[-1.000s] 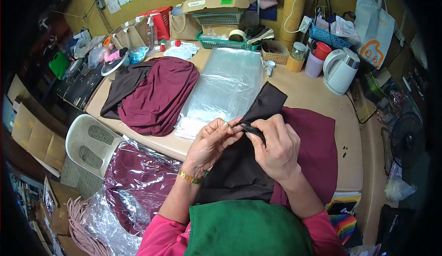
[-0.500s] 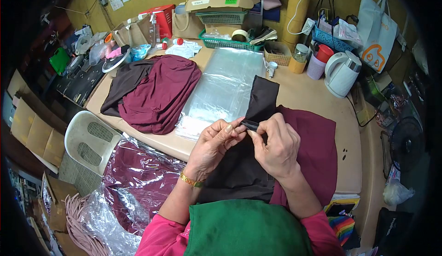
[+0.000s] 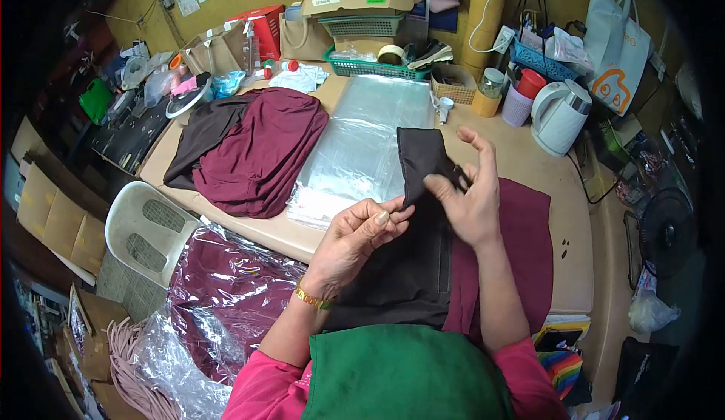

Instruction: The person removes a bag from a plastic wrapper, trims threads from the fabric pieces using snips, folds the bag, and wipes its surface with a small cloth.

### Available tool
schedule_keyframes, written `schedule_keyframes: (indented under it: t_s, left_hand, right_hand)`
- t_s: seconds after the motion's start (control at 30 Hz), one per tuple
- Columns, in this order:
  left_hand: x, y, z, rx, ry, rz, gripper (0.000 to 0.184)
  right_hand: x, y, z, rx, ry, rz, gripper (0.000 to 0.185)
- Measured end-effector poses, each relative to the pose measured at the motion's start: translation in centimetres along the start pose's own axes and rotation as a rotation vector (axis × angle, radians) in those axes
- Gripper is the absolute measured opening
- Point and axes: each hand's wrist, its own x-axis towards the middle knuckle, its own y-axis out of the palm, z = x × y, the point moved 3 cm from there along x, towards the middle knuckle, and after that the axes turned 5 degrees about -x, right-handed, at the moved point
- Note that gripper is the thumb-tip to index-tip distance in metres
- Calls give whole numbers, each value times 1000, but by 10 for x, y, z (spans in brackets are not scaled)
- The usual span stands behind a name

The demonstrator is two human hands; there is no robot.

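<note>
My left hand [image 3: 355,240] pinches the left edge of a dark brown cloth strip [image 3: 420,152], which stands up above the table. To the right of the strip is my right hand [image 3: 474,201], its index finger raised and its thumb near the cloth. A small black object [image 3: 458,178], partly hidden, sits among the right hand's fingers; its kind is unclear. Below both hands lies more of the dark brown cloth [image 3: 400,269], joined or laid beside maroon fabric [image 3: 521,231] on the right.
A maroon and dark brown garment pile [image 3: 260,152] lies left of clear plastic bags [image 3: 362,133]. A white kettle [image 3: 560,121] stands at the right. Baskets [image 3: 377,66] line the back. Plastic-wrapped maroon fabric [image 3: 234,284] lies beside a white chair [image 3: 143,220].
My right hand has moved up and right, away from my left hand, and its fingers have spread. The strip's top has shifted left. My left hand keeps its pinch.
</note>
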Motion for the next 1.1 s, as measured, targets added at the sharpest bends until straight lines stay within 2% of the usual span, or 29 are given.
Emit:
schedule_keyframes:
  t_s: [0.03,0.1,0.17,0.27,0.4,0.47,0.6,0.67,0.73,0.77,0.8,0.87,0.9,0.93,0.97,1.0,1.03,1.07,1.1]
  left_hand:
    - [0,1,0,3,-1,4,16]
    - [2,0,-1,2,22,-4,16]
    - [2,-3,0,-5,34,-25,16]
    - [4,-5,1,22,34,-72,20]
    - [3,-6,2,45,39,-57,19]
    - [2,-5,2,54,40,-35,19]
    - [-1,3,2,61,43,-58,18]
    - [-2,5,0,61,44,-60,18]
    - [-3,8,-1,-3,13,-8,15]
    - [-3,10,-1,-3,13,-5,15]
    - [-3,12,0,3,25,6,17]
    - [-2,9,-1,14,33,22,19]
    - [0,-10,-6,80,84,-87,23]
    - [1,-32,-11,143,134,-200,27]
    - [4,-66,-15,-115,194,-56,28]
    - [6,-98,-24,-169,281,23,30]
    - [7,-130,-34,-228,363,108,31]
    - [4,-133,-40,40,458,-82,33]
    - [1,-135,-45,312,503,-300,35]
  right_hand:
    - [5,-2,-9,39,25,8,54]
    - [6,-4,-7,-62,-51,68,41]
    - [-6,-2,18,-283,-234,64,24]
    - [-20,3,33,-486,-442,62,28]
    - [-26,11,34,-530,-515,41,27]
    - [-27,13,33,-555,-570,-37,26]
    - [-28,13,31,-571,-567,-49,23]
    - [-23,10,22,-361,-466,-28,31]
    - [-10,7,8,-65,-115,23,43]
    - [-1,9,-7,55,-61,46,52]
    - [5,19,-39,295,-41,175,44]
    - [8,14,-65,241,251,575,26]
    - [8,19,-69,241,244,572,26]
    - [7,19,-75,292,245,360,16]
    - [3,17,-82,340,250,150,10]
    - [1,17,-90,340,253,151,10]
    - [-1,13,-102,415,348,116,13]
    - [-5,12,-109,489,445,80,16]
    - [-12,12,-108,277,525,114,19]
